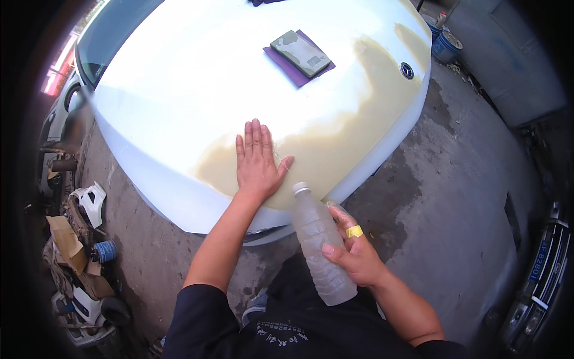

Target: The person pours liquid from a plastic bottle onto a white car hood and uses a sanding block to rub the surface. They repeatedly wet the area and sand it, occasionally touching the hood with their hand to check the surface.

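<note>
My left hand (258, 164) lies flat on a white car hood (161, 113), fingers together and thumb spread out. Under and around it, the paint gives way to a beige patch (335, 146) that runs along the hood's front edge. In my right hand (357, 254) is a translucent ribbed plastic bottle (320, 239), its white cap tilted toward the hood. A thin clear streak shows between the cap and my left thumb. Yellow tape wraps one right finger. Farther up the hood, a grey-green sanding block (301, 52) rests on a purple sheet of sandpaper (287, 70).
A round emblem (406, 70) sits at the hood's front. Blue paint cans (446, 46) stand far right. Cardboard (67, 242), a blue can (105, 251) and car parts pile up at left. A dark bumper (541, 269) lies right on the concrete floor (442, 197).
</note>
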Tool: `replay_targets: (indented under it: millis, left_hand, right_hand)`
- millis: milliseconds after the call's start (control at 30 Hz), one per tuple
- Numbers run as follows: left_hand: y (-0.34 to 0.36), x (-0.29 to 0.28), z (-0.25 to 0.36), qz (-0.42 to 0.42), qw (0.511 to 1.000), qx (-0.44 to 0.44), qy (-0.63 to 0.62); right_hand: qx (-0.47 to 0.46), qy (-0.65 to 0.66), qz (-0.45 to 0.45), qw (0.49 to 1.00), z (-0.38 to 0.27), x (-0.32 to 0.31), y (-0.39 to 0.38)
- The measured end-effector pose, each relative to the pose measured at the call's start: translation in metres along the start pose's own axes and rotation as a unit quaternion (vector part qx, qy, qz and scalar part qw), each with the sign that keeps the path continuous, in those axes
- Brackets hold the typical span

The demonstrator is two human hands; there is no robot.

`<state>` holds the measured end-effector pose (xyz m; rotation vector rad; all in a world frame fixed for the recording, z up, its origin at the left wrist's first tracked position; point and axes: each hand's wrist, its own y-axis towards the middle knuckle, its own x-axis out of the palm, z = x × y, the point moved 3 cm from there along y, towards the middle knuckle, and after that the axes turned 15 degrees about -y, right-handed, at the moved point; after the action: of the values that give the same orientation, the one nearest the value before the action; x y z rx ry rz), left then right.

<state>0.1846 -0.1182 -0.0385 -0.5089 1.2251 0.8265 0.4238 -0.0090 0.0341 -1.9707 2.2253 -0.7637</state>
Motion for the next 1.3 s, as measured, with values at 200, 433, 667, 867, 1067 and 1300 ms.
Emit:
replay_targets:
  millis: [200, 433, 667, 867, 1067, 1300]
  left_hand:
    - [0.063, 0.02, 0.092, -0.09, 0.984, 0.148, 0.043]
    - [0.16, 0.05, 0.17, -0.064, 0.971, 0.222, 0.065]
    - [0.116, 0.058, 0.161, -0.126, 0.926, 0.35, 0.061]
    - [0.039, 0.038, 0.116, -0.172, 0.886, 0.425, 0.077]
    - [0.097, 0.052, 0.149, -0.141, 0.911, 0.387, 0.034]
    - [0.191, 0.072, 0.236, -0.063, 0.967, 0.241, 0.063]
  right_hand:
    - [-0.029, 0.038, 0.132, 0.99, -0.007, -0.005, -0.021]
    - [-0.053, 0.082, 0.196, 0.976, -0.005, -0.031, -0.045]
    - [-0.056, 0.127, 0.235, 0.962, 0.01, -0.012, -0.038]
    - [-0.06, 0.201, 0.212, 0.955, 0.001, -0.014, -0.034]
    - [-0.08, 0.176, 0.224, 0.955, -0.004, -0.029, -0.034]
    - [-0.09, 0.12, 0.228, 0.962, -0.015, -0.08, -0.033]
